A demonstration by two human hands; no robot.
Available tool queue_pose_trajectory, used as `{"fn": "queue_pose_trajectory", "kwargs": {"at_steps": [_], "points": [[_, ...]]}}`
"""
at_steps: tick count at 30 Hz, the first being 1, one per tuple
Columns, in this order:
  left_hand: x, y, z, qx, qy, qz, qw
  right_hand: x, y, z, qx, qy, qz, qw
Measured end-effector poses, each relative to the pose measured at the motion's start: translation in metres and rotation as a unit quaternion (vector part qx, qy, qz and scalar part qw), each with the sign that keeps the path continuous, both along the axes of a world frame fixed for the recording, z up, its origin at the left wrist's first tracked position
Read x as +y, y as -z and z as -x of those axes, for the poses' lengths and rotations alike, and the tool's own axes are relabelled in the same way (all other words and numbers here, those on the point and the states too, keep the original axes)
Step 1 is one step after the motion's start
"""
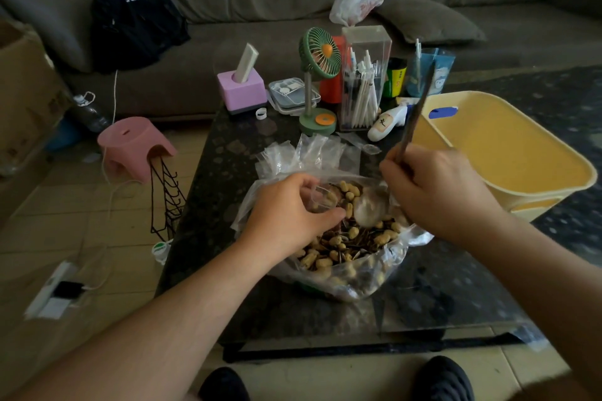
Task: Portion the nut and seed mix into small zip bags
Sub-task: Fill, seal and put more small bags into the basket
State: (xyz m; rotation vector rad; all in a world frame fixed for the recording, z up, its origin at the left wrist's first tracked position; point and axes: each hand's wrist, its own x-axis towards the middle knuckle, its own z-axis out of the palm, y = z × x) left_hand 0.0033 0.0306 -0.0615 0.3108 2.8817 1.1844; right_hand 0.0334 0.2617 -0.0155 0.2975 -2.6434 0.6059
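Observation:
A large clear plastic bag (374, 280) lies open on the dark table, full of peanuts in the shell and sunflower seeds (345, 246). My left hand (286, 208) reaches into it and grips a small clear zip bag (321, 198), holding its mouth open just above the mix. My right hand (436, 192) grips the long handle of a metal ladle (420, 107); the ladle's bowl (371, 208) sits down in the nuts right beside the small bag. Several empty small zip bags (303, 153) lie piled just behind the big bag.
A yellow plastic tub (508, 153) stands at the table's right. Behind the bags are a green desk fan (317, 81), a clear pen box (363, 75), a pink tissue box (241, 88) and a white bottle (387, 122). A pink stool (133, 146) and wire rack stand on the floor at left.

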Motion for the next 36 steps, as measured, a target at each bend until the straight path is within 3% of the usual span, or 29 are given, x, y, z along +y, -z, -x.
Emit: {"fn": "queue_pose_trajectory", "kwargs": {"at_steps": [3,7,15,21,30,36], "points": [[-0.003,-0.003,0.004,0.000,-0.010,0.003,1.000,0.001,0.009,0.000,-0.048,0.001,-0.025,0.999],[-0.004,0.000,0.004,-0.006,-0.011,0.005,1.000,0.006,0.011,0.003,0.010,0.000,-0.060,0.998],[0.000,0.004,0.004,-0.030,-0.017,-0.008,0.999,-0.006,0.018,0.006,0.030,-0.053,-0.083,0.995],[-0.001,0.004,0.005,-0.059,-0.025,-0.049,0.997,-0.009,0.019,0.012,0.061,-0.013,-0.077,0.995],[0.000,0.008,0.004,-0.068,-0.012,-0.060,0.996,-0.013,0.023,0.008,-0.036,-0.078,-0.058,0.995],[-0.001,0.007,0.004,-0.082,-0.006,-0.060,0.995,0.007,0.012,0.016,-0.046,0.008,-0.040,0.998]]}}
